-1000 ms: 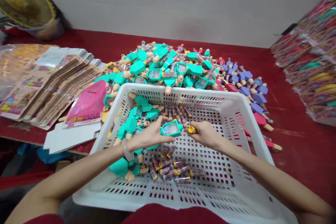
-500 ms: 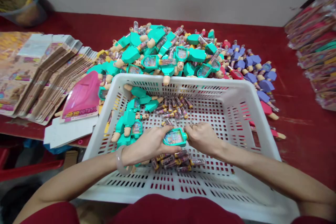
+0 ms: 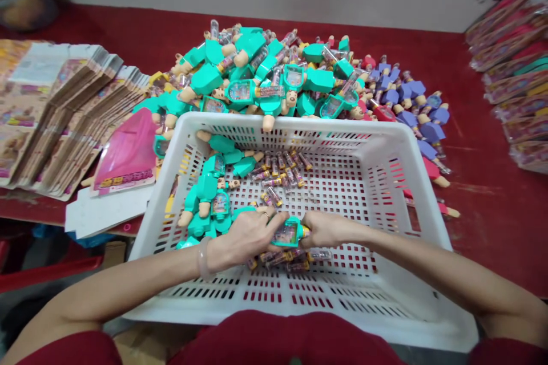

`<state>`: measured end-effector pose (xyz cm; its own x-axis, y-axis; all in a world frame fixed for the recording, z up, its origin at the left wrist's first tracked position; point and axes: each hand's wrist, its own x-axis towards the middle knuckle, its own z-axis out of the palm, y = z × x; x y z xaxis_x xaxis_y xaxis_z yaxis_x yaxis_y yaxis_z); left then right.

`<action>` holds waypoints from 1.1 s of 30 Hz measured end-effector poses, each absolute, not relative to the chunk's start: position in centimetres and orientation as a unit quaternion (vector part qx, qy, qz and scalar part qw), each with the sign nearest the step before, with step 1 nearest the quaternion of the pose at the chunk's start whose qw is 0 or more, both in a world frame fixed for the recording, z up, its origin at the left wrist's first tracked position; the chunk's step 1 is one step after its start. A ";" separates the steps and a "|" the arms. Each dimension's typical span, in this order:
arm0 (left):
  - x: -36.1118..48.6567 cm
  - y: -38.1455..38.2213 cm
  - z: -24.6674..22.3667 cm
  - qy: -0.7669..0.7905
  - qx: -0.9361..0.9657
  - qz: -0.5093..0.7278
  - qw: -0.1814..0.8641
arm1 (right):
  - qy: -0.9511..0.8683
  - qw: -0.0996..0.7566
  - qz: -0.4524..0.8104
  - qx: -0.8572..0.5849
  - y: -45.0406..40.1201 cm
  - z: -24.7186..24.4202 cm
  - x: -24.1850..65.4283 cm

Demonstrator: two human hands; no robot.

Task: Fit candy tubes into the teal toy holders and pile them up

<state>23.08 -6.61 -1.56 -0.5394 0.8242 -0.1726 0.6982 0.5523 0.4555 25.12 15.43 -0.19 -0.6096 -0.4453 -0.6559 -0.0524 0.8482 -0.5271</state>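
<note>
Over the middle of a white plastic basket (image 3: 377, 128), my left hand (image 3: 248, 234) is closed around a teal toy (image 3: 286, 234) with a clear window. My right hand (image 3: 325, 229) grips the toy's right end, where a yellow piece shows between the fingers; the rest of that piece is hidden. Below the hands lie several small clear tubes (image 3: 295, 265) with yellow ends and coloured beads inside. Another group of tubes (image 3: 287, 177) rests farther back in the basket. Teal toys (image 3: 207, 187) with beige knobs fill the basket's left side.
Behind the basket, a heap of teal toys (image 3: 319, 81) spreads over the red table (image 3: 483, 211), with purple toys (image 3: 415, 91) at its right. Stacks of printed cards (image 3: 64, 120) and a pink plastic package (image 3: 128, 151) lie left. Bagged packs (image 3: 514, 68) stand at far right.
The toy has turned and sunk slightly between my hands. My left fingers now lie over its top and cover more of it. The camera view has shifted a little.
</note>
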 end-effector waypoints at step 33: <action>18.8 -8.4 0.5 0.762 0.362 0.332 0.422 | 0.895 0.119 -0.326 -0.281 16.9 -0.3 25.8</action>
